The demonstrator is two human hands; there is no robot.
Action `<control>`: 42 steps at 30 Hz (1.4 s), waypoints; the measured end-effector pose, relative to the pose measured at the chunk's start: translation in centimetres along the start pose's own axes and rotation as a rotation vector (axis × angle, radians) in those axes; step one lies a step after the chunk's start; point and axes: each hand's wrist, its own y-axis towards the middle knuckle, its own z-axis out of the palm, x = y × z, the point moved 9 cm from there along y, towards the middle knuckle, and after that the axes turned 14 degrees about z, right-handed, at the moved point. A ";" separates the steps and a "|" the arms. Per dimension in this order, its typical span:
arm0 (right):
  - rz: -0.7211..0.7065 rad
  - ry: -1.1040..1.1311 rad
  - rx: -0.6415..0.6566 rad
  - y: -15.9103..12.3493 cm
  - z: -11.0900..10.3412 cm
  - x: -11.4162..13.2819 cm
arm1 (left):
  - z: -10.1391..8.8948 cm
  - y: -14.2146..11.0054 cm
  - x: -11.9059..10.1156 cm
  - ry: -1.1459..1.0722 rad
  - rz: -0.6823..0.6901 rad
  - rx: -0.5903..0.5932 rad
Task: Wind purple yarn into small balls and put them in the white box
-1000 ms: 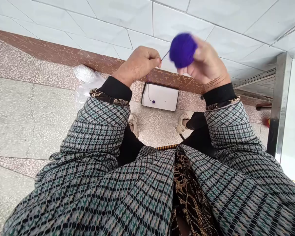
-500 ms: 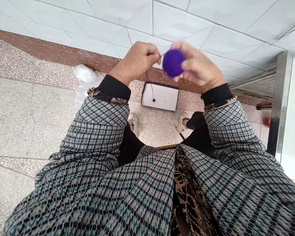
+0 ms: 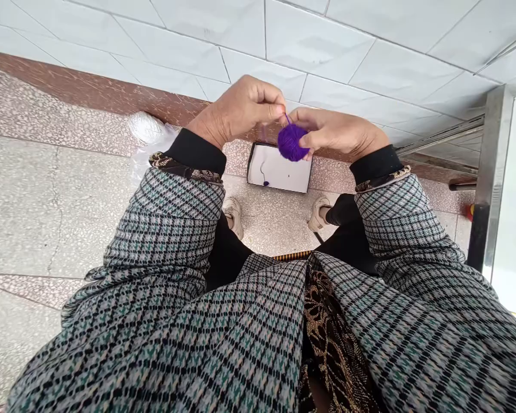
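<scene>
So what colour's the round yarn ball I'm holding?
Purple round yarn ball, best seen in the head view.

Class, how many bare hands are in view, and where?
2, upper centre: the bare, black-cuffed left hand pinches a thin purple yarn strand; the bare right hand, beside it, holds a round purple yarn ball. No others show.

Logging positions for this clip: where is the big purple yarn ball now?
In the head view, the ball is in the right hand, slightly right of upper centre, near the left hand, partly covering the box.
</scene>
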 end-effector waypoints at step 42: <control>-0.265 0.502 -0.600 -0.3 -6.5 1.1 | 5.3 -0.8 -0.4 -0.055 -0.025 0.406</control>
